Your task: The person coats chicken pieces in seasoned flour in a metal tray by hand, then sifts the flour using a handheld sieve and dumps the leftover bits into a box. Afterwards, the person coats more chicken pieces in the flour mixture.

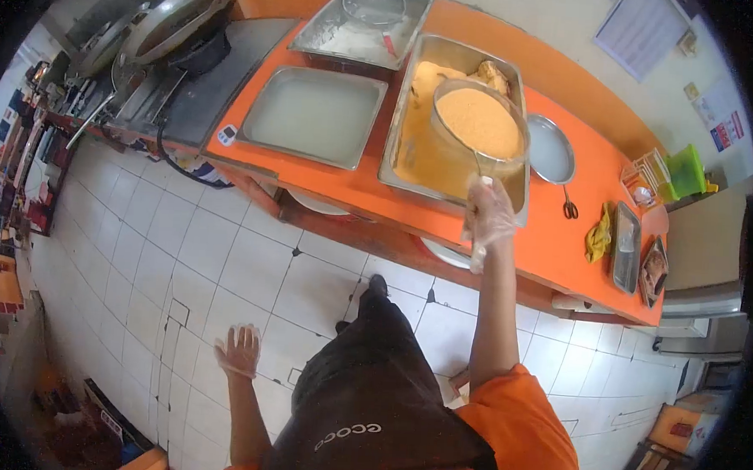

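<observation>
Right hand [490, 212]: fingers closed, holding sieve [450, 143] of tan powder [479, 119] over right side of pan [413, 184], near bench [554, 254] front edge. Left hand [239, 352]: fingers spread, empty. Likely sifting; next move calls for level shaking.

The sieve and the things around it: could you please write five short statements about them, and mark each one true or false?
1. The right hand grips the sieve. True.
2. The scissors lie between the round bowl and the yellow cloth. True.
3. The powder in the sieve is white. False: it is orange.
4. The left hand holds the scissors. False: it is open and holds nothing.
5. The sieve is over the tray of milky liquid. False: it is over the pan with orange powder.
</observation>
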Demonstrator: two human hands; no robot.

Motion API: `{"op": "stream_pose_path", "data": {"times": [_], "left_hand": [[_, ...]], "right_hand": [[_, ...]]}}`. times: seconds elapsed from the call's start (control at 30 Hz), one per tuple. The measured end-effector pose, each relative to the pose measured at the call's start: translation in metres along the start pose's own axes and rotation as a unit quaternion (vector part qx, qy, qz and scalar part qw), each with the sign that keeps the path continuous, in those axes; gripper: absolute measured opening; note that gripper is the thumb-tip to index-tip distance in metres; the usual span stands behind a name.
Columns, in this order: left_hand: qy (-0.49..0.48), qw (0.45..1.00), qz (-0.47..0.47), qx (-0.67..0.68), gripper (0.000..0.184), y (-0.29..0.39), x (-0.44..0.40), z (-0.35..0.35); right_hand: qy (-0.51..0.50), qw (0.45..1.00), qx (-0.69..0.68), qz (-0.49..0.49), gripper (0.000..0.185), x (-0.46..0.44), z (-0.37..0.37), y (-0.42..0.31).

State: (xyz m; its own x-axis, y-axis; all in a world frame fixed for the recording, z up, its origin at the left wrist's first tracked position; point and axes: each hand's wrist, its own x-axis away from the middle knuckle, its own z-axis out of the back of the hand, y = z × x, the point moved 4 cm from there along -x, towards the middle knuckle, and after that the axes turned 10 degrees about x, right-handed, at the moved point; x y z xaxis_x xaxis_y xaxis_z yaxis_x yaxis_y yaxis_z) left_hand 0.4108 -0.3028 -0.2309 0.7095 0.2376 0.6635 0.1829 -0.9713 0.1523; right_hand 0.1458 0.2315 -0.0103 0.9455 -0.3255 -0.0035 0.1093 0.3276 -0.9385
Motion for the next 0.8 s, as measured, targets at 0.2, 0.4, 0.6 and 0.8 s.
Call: {"op": "stream_pose_path", "data": {"times": [0.2,0.4,0.6,0.8], "left_hand": [[0.12,0.991,-0.031,0.055,0.067,0.021,0.012,0.081],[0.231,0.972,-0.028,0.016,0.071,0.022,0.03,0.145],[0.229,0.972,-0.016,0.05,0.067,0.014,0.026,0.146],[0.231,0.97,-0.033,0.062,0.07,0.027,0.028,0.152]], "right_hand": [[0.028,0.91,0.255,0.326,0.014,0.005,0.012,0.002],[-0.018,0.981,0.189,0.036,0.009,0.01,0.003,-0.04],[0.029,0.984,0.126,0.119,0.008,-0.003,0.007,-0.022],[0.02,0.986,-0.082,-0.142,0.002,0.031,0.005,-0.061]]}}
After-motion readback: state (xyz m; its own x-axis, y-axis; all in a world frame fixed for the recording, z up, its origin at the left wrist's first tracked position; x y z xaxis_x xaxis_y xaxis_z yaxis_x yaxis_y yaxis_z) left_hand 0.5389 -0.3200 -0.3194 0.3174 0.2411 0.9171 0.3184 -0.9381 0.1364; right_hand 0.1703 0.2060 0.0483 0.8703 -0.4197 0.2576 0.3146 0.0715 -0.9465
